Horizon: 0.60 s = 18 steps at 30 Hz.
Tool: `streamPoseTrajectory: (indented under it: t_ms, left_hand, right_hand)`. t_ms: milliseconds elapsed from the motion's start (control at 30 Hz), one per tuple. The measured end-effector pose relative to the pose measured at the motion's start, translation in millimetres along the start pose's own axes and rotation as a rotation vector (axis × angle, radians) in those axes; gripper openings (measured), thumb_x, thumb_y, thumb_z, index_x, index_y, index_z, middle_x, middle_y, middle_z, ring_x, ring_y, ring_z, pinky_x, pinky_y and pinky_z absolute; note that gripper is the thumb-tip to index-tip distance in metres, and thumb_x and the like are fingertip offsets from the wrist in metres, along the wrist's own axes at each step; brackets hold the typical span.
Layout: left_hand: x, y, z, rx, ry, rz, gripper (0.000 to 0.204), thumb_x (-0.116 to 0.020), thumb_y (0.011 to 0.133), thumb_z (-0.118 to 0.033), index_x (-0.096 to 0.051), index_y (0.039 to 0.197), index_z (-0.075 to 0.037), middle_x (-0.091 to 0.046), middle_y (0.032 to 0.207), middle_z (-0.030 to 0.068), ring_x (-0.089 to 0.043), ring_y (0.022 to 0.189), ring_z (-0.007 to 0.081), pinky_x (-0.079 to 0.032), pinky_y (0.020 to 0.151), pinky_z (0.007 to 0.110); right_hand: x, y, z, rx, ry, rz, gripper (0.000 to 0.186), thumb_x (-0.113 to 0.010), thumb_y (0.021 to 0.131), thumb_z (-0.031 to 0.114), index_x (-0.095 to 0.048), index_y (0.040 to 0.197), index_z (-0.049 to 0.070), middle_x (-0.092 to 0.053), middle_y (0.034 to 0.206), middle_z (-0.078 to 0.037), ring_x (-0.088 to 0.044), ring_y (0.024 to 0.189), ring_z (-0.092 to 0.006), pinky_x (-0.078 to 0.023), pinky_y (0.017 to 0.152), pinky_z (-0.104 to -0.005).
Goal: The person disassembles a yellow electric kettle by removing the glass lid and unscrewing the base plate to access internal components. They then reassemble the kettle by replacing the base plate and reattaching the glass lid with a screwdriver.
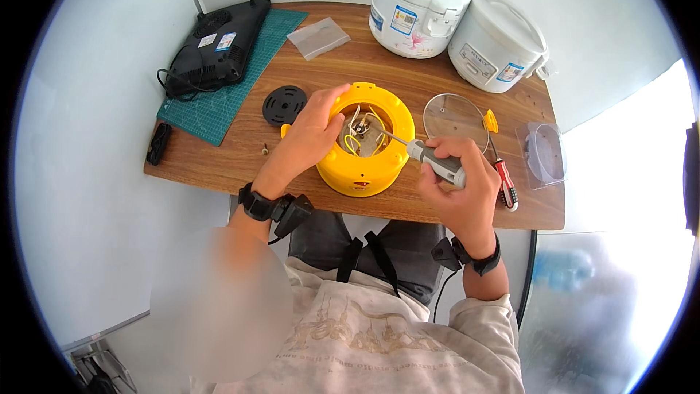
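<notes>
An upturned round yellow appliance housing (pixel 362 169) sits at the table's near middle, its underside open. Inside show yellow and white wires (pixel 354 143) and a metal base. My left hand (pixel 312 131) grips the housing's left rim, the fingers along the top and the thumb by the opening. In my right hand (pixel 470 193) is a screwdriver (pixel 441 165) with a grey and white handle. Its shaft slants left into the opening, and the tip is close to the wiring; whether it touches a screw is too small to tell. A round black slotted cover (pixel 284 105) lies left of the housing.
On the wooden table (pixel 292 168) lie a small screw (pixel 265 149), a glass lid (pixel 456 122), a red-black screwdriver (pixel 505 184) and a clear plastic piece (pixel 545 153). Two white rice cookers (pixel 421 7) stand behind. A black appliance (pixel 219 51) rests on a green mat (pixel 273 36).
</notes>
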<state>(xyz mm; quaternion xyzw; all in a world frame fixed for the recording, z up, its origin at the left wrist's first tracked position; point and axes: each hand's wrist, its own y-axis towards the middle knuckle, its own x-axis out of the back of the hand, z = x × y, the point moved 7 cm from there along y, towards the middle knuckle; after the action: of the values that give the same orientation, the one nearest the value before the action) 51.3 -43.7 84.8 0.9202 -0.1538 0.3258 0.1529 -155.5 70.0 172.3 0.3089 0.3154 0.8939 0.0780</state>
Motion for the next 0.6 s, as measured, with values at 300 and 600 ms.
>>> streamPoseTrajectory:
  t_ms: [300, 600]
  left_hand:
    - [1, 0, -1, -0.026, -0.005, -0.014, 0.046, -0.049, 0.101, -0.006, -0.042, 0.146, -0.005, -0.049, 0.143, 0.0176, -0.048, 0.134, 0.029, -0.036, 0.115, 0.037]
    - [0, 0, 0, -0.012, 0.003, -0.01, 0.045, -0.049, 0.101, -0.007, -0.043, 0.146, -0.005, -0.049, 0.144, 0.0169, -0.048, 0.134, 0.0288, -0.037, 0.115, 0.037]
  right_hand:
    - [-6, -3, 1, 0.032, -0.017, 0.032, 0.027, -0.075, 0.074, -0.002, -0.057, 0.093, 0.003, -0.069, 0.097, -0.012, -0.071, 0.081, -0.027, -0.058, 0.07, -0.0321]
    - [-11, -5, 2, 0.039, -0.008, 0.071, 0.026, -0.075, 0.074, -0.001, -0.055, 0.091, 0.005, -0.067, 0.097, -0.013, -0.07, 0.082, -0.0295, -0.058, 0.07, -0.0336]
